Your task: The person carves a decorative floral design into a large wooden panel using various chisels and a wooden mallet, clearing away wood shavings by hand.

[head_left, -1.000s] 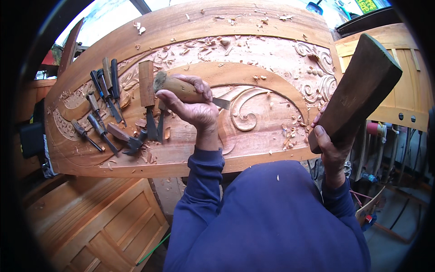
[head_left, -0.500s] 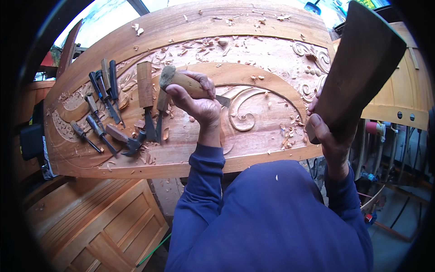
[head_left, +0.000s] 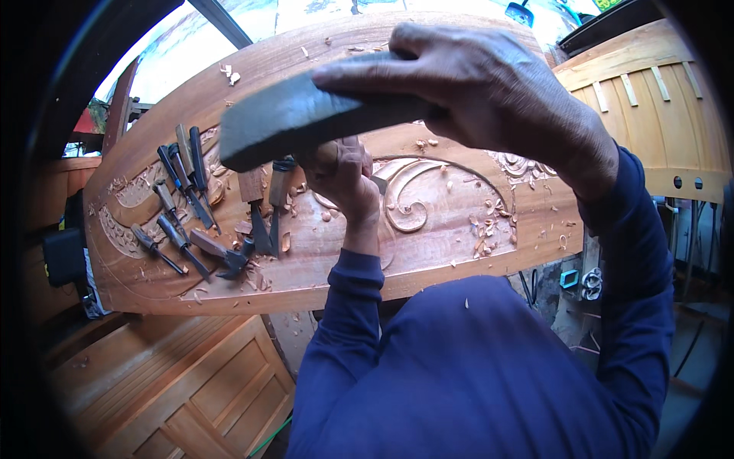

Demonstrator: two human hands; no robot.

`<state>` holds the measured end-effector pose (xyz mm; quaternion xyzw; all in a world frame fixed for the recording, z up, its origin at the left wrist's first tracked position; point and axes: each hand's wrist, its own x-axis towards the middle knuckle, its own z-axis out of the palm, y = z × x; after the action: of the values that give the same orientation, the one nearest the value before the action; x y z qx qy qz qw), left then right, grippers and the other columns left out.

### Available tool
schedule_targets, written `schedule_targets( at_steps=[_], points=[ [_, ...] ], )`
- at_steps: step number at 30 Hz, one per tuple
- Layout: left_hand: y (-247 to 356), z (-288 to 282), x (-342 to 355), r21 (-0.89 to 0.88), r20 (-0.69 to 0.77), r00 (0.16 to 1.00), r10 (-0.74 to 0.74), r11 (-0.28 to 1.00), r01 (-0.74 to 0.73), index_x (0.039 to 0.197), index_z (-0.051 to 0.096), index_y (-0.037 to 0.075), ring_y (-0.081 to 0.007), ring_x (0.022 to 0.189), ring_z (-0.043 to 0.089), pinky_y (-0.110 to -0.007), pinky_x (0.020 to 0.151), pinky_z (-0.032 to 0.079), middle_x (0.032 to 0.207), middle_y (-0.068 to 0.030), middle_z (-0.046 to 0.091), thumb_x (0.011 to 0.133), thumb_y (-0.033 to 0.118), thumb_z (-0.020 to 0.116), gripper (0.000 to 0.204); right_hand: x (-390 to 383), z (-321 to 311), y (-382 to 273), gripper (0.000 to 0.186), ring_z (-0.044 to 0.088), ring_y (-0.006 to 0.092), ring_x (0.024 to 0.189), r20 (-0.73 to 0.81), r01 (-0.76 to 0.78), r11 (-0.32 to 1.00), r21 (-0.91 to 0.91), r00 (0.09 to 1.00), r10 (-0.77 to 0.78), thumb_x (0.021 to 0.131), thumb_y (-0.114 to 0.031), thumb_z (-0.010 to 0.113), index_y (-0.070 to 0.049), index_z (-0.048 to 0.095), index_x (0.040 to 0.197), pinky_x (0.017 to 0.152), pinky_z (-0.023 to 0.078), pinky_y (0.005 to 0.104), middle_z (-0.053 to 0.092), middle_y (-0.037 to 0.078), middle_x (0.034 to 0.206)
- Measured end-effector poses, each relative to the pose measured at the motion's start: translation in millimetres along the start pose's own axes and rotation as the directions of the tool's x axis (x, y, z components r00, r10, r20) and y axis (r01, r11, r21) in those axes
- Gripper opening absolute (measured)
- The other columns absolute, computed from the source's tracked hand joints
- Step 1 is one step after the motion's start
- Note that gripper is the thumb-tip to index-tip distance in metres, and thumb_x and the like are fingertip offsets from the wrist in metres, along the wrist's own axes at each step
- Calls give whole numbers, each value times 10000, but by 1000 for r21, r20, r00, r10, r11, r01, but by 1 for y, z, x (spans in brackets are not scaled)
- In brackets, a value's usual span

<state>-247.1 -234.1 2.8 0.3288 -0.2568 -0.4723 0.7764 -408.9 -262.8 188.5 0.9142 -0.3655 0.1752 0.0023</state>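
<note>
My right hand (head_left: 497,107) grips a dark wooden mallet block (head_left: 267,131), held nearly horizontal across the upper middle, right over my left hand (head_left: 339,176). My left hand is closed round the wooden handle of a chisel, whose top is largely hidden behind the block; whether they touch I cannot tell. The short steel blade (head_left: 380,184) points at a carved scroll (head_left: 413,214) on the wooden panel (head_left: 390,287), which has raised relief and scattered shavings. Left of my left hand lie several chisels (head_left: 183,246) and a hammer (head_left: 237,262) with a wooden handle.
A dark object (head_left: 63,256) sits by the panel's left end. A pale panel with slats (head_left: 634,145) stands at the right. A panelled wooden door (head_left: 229,382) leans at lower left. A small turquoise object (head_left: 568,279) and cables are below the panel's right edge.
My right hand has swung the block from upright at the right to nearly flat over my left hand and chisel. My left hand has shifted slightly; the view has moved a little.
</note>
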Motion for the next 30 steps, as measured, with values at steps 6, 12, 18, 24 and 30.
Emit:
schedule_targets(
  at_steps=[6,12,18,24,30],
  points=[
    [-1,1,9,66,78,997,23,997,-28,997,578,76,-52,491,442,-225,408,319,701,15,517,908,130,745,197,5,12,3,839,674,326,834,-218,-7,973,229,974,59,851,22,754,-386,576,1562,736,546,479,607,106,953],
    [30,-15,3,-58,53,961,-272,960,275,773,527,134,-66,427,350,-242,373,271,590,27,416,958,310,762,347,-19,7,6,829,697,293,856,-121,-100,994,43,987,104,846,-8,795,-356,576,1566,717,565,409,673,102,997],
    [20,-21,12,-29,9,994,-106,994,106,1002,561,111,-58,490,441,-221,413,331,653,23,497,953,147,766,214,-21,10,10,889,741,296,915,-353,10,988,157,934,46,778,39,785,-194,531,1597,765,620,404,747,157,1141],
    [11,-4,8,-10,40,991,-125,992,126,922,563,104,-67,475,432,-228,408,324,631,12,490,956,207,773,236,-13,0,3,891,744,276,913,-349,68,961,268,937,31,776,96,680,-120,496,1620,798,654,405,761,174,1221],
    [4,2,6,27,119,991,-64,998,61,921,576,92,-62,459,416,-225,397,314,630,22,487,949,181,767,213,-5,-10,-3,897,754,296,1005,-331,26,970,242,942,58,787,79,697,-134,476,1630,868,663,406,738,174,1309]
  ],
)
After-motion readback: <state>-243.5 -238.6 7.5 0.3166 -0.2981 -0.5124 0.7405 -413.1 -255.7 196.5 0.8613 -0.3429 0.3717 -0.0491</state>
